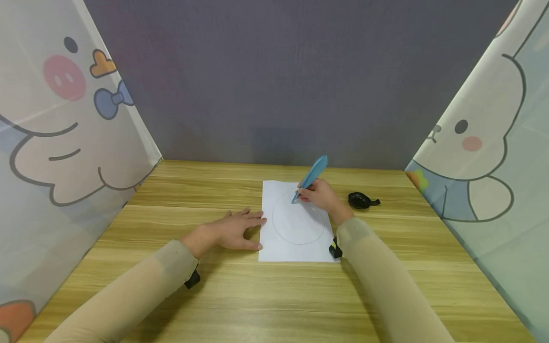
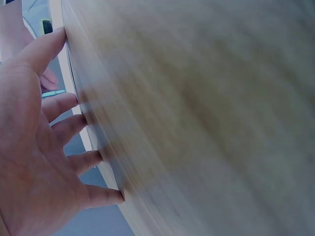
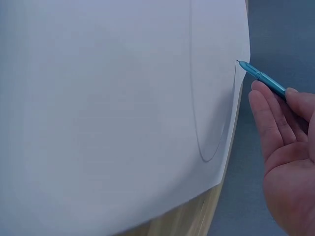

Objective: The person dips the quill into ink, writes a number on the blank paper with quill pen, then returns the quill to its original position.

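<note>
A white sheet of paper (image 1: 296, 252) lies on the wooden table, bearing a large, thin round outline. My right hand (image 1: 320, 194) pinches a blue pen (image 1: 314, 172) with a wide, feather-like top, its tip at the upper part of the outline. In the right wrist view the pen (image 3: 266, 81) sits between thumb and fingers, its point at the end of the drawn line. My left hand (image 1: 235, 230) rests with spread fingers at the sheet's left edge. In the left wrist view the left hand's fingertips (image 2: 115, 196) touch the surface there.
A small black pan-shaped object (image 1: 359, 200) with a short handle lies right of the paper. The wooden table (image 1: 283, 305) ends at a grey panel (image 1: 274, 85) behind. Cartoon-printed cloths hang at left and right. Black straps with devices sit on both wrists.
</note>
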`<state>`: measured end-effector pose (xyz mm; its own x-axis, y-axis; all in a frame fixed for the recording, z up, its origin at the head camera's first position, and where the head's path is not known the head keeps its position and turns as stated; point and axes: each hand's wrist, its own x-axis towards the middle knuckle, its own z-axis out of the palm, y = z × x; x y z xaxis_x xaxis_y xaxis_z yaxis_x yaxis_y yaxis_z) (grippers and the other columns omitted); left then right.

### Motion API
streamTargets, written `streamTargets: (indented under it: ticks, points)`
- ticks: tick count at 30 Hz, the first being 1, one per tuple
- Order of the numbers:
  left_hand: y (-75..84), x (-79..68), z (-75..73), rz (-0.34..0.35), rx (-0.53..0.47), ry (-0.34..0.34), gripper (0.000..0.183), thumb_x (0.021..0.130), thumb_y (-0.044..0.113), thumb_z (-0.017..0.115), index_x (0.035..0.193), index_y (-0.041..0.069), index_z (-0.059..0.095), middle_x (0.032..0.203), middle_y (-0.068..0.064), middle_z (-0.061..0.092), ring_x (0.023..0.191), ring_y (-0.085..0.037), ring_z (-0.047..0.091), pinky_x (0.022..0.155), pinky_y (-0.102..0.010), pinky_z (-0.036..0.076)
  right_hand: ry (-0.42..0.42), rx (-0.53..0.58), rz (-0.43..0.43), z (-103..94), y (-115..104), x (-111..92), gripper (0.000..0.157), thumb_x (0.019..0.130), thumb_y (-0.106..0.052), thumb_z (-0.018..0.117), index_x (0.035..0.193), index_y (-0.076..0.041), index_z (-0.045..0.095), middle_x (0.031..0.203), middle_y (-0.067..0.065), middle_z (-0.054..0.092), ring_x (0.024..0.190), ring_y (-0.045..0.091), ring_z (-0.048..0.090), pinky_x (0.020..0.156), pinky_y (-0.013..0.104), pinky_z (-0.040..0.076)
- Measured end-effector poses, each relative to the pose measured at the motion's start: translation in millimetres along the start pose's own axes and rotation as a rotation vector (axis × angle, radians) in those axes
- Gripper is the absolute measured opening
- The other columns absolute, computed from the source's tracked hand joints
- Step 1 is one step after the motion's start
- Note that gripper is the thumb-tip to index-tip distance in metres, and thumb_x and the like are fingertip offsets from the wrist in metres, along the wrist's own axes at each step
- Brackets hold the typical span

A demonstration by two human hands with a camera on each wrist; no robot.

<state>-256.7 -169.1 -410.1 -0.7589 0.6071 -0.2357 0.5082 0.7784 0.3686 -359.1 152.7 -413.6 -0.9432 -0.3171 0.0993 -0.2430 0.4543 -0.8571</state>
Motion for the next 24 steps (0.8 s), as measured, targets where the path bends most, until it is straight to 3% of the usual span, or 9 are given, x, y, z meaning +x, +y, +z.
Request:
streamTargets:
  ticks: [9, 16, 24]
  points:
    - [-0.1, 0.6, 0.0, -0.002, 0.0, 0.0, 0.085, 0.103, 0.062, 0.068, 0.173, 0.024, 0.039, 0.184, -0.001, 0.024, 0.171, -0.046, 0.014, 0.127, -0.085, 0.012, -0.026, 0.01, -0.01, 10.4, -8.1, 1.2, 0.029, 0.11, -0.009, 0.064, 0.132, 0.009, 0.07, 0.127, 0.028, 0.078, 0.115, 0.04, 0.079, 0.097, 0.043, 0.066]
    - [0.2, 0.4, 0.1, -0.002, -0.002, 0.0, 0.086, 0.103, 0.062, 0.069, 0.173, 0.023, 0.039, 0.184, -0.001, 0.025, 0.171, -0.046, 0.014, 0.127, -0.085, 0.012, -0.031, -0.008, -0.016, 16.5, -10.3, 3.4, 0.028, 0.11, -0.011, 0.065, 0.131, 0.008, 0.072, 0.126, 0.026, 0.079, 0.112, 0.036, 0.08, 0.097, 0.042, 0.067]
    - [0.1, 1.7, 0.7, -0.008, -0.003, 0.0, 0.086, 0.102, 0.063, 0.069, 0.173, 0.024, 0.039, 0.184, -0.001, 0.025, 0.171, -0.046, 0.015, 0.127, -0.085, 0.013, -0.036, -0.015, -0.029, 23.8, -15.4, 3.5, 0.023, 0.109, -0.012, 0.068, 0.124, 0.004, 0.075, 0.114, 0.022, 0.082, 0.106, 0.032, 0.082, 0.094, 0.039, 0.067]
